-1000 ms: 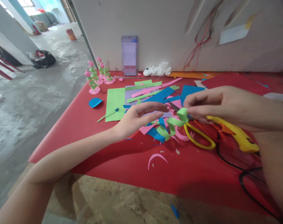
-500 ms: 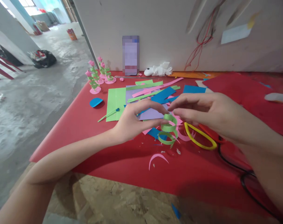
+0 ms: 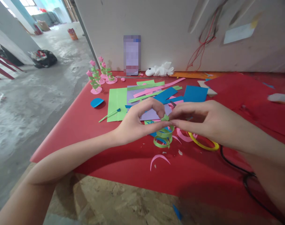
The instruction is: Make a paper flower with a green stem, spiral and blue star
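A curled green paper strip (image 3: 163, 137) hangs in a spiral just above the red table (image 3: 86, 125). My left hand (image 3: 137, 122) and my right hand (image 3: 203, 120) meet at its top end, thumbs and forefingers pinched on it from either side. Yellow-handled scissors (image 3: 203, 144) lie on the table under my right hand, mostly hidden. Loose paper pieces lie behind the hands: a green sheet (image 3: 116, 100), a purple sheet (image 3: 151, 114), blue pieces (image 3: 195, 93) and pink and green strips (image 3: 154, 89).
Several small paper flowers (image 3: 97, 76) with pink tops stand at the table's far left. A blue paper disc (image 3: 96, 102) lies near them. A crumpled white tissue (image 3: 160, 70) sits by the back wall. A black cable (image 3: 245, 179) trails at the right. Pink offcuts (image 3: 158, 157) lie near the front.
My right hand has put down the scissors and drawn in toward my left. Both hands now pinch the top of the green spiral, which has sunk lower and curled tighter.
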The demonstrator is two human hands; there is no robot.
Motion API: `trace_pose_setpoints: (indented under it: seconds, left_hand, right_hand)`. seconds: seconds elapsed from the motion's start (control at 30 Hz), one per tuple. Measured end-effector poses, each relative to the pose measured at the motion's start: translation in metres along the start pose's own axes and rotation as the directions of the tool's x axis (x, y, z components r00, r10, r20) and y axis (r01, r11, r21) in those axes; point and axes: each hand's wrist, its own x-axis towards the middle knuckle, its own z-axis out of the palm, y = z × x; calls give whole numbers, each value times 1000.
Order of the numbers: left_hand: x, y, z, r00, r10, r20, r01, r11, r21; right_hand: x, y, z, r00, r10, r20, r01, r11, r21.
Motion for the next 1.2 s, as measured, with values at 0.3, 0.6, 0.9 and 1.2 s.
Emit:
trace_pose_setpoints:
  seconds: [0.3, 0.6, 0.9, 1.2]
  left_hand:
    - [-1, -3, 2, 1000, -26, 3, 26, 1000, 4]
    - [-1, -3, 1, 998, -57, 6, 57, 997, -53]
    - [-2, -8, 0, 986, -159, -55, 154, 985, -82]
    - [-10, 6, 10, 991, 53, 125, -65, 994, 93]
  right_hand:
    - [1, -2, 2, 1000, -17, 16, 17, 1000, 13]
    - [3, -3, 3, 999, -32, 14, 32, 999, 20]
    - [6, 3, 5, 993, 27, -117, -34, 998, -59]
    - [12, 18, -12, 948, 54, -312, -108, 982, -156]
